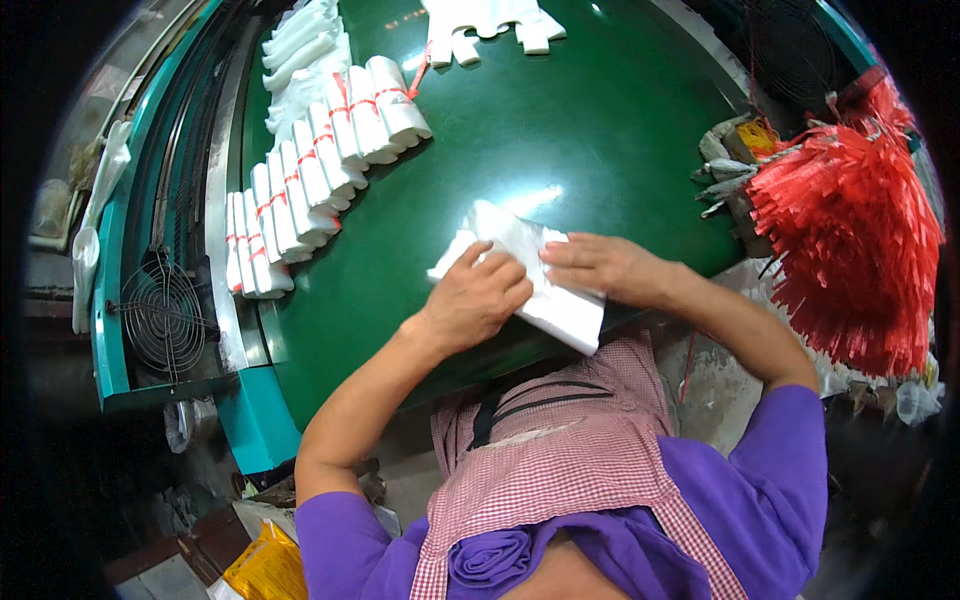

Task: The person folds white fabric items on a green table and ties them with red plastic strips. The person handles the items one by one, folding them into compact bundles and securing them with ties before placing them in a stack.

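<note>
A folded bundle of white plastic bags (564, 311) lies at the near edge of the green work surface, its lower corner pointing towards my apron. My left hand (480, 292) has its fingers curled onto the bundle's left side and grips the film. Across the upper right part rests my right hand (604, 266), fingers long and close together; its thumb is hidden, so I cannot tell whether it pinches the film. Farther left, rolled white bag bundles (304, 176) bound with red ties stand in a slanting row.
Loose white bags (304, 52) lie behind the row, and vest-shaped white bags (491, 22) at the far edge. Red plastic strips (847, 240) hang in a thick bunch at right. A round wire fan guard (163, 315) sits in the teal machine frame (251, 420) at left.
</note>
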Demonstrator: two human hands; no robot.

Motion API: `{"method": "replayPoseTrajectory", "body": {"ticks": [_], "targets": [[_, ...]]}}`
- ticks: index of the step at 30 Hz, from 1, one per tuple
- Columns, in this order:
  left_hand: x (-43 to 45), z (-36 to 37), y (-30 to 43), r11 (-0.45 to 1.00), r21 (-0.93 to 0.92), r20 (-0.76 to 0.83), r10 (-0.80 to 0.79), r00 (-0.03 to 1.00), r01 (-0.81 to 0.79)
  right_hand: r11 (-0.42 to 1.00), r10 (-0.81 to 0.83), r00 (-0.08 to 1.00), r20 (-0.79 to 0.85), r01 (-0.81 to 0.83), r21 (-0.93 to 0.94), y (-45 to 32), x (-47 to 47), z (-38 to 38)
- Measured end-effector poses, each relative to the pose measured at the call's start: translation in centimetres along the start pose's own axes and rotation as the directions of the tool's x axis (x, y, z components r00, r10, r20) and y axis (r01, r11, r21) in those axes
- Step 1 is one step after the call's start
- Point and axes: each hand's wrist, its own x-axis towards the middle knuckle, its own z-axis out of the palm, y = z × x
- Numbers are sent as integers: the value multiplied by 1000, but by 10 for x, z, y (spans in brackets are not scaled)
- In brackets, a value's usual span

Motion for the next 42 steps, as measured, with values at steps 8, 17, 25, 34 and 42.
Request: {"method": "replayPoseTrajectory", "body": {"ticks": [8, 17, 25, 34, 42], "targets": [[8, 2, 2, 933, -279, 318, -135, 939, 228, 949, 112, 972, 209, -167, 267, -12, -16, -19], [-26, -4, 50, 869, -365, 178, -287, 941, 334, 938, 345, 936, -67, -341, 55, -77, -11, -2], [6, 12, 3, 873, -70, 80, -478, 875, 484, 664, 711, 667, -225, -530, 527, -15, 19, 19], [14, 20, 19, 675, -505, 309, -441, 843, 538, 326, 848, -498, -183, 217, 920, -55, -184, 8], [-38, 15, 56, 286, -793, 291, -598, 747, 538, 479, 733, -393, -556, -282, 831, -23, -150, -18]]}}
